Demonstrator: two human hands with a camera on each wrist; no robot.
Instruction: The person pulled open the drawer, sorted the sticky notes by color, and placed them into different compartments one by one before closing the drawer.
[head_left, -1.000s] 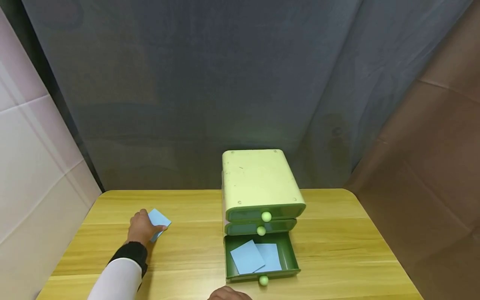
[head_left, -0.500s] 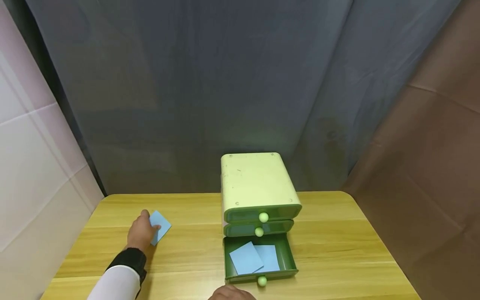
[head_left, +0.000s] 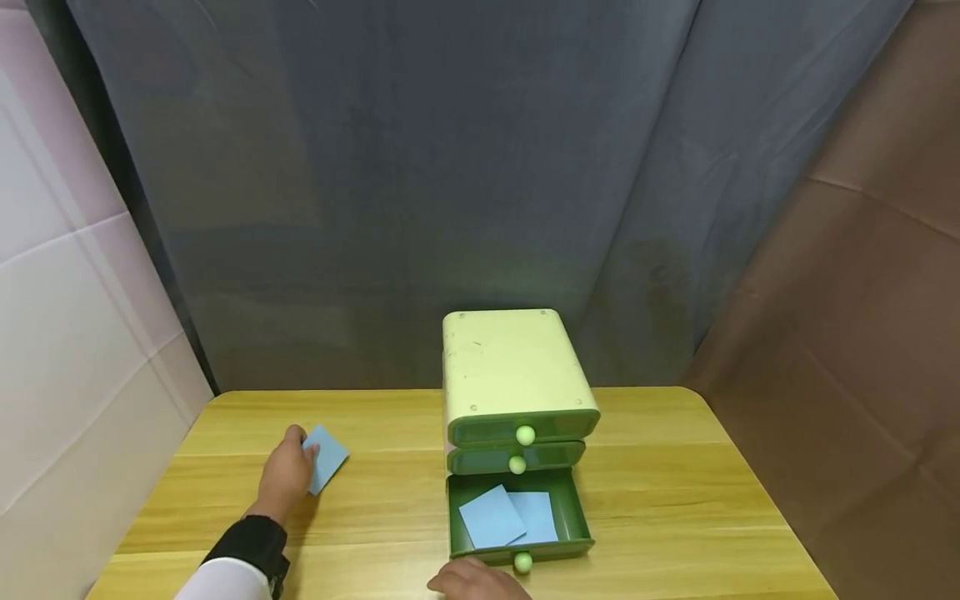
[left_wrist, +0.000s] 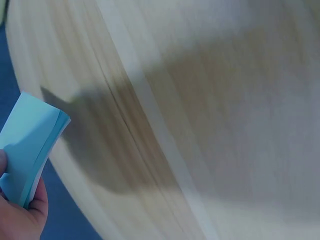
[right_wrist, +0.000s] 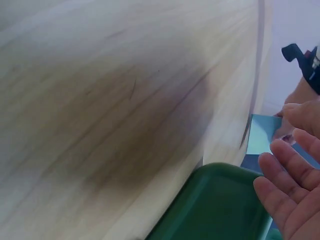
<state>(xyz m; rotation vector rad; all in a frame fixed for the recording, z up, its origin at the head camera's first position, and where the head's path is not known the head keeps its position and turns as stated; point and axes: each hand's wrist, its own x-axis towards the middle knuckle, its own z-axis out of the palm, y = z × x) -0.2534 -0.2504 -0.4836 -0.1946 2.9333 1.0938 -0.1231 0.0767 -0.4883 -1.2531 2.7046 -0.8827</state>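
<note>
My left hand pinches a pad of light blue sticky notes by its left edge, over the left part of the table. In the left wrist view the pad shows layered sheets along its side, the thumb on one face and fingers behind. At the front edge, my right hand is partly cut off by the frame, just before the pulled-out bottom drawer. The right wrist view shows its fingers loosely extended, holding nothing, beside the green drawer. Two blue square notes lie overlapping inside that drawer.
A pale yellow-green cabinet stands at the table's back middle. Its top drawer and middle drawer have round knobs. Dark cloth hangs behind the wooden table, with white and brown sheets at the sides.
My left hand has taken a firmer pinch on the sticky notes, and the pad has turned slightly in it. The right hand has slid a little rightward along the front edge.
</note>
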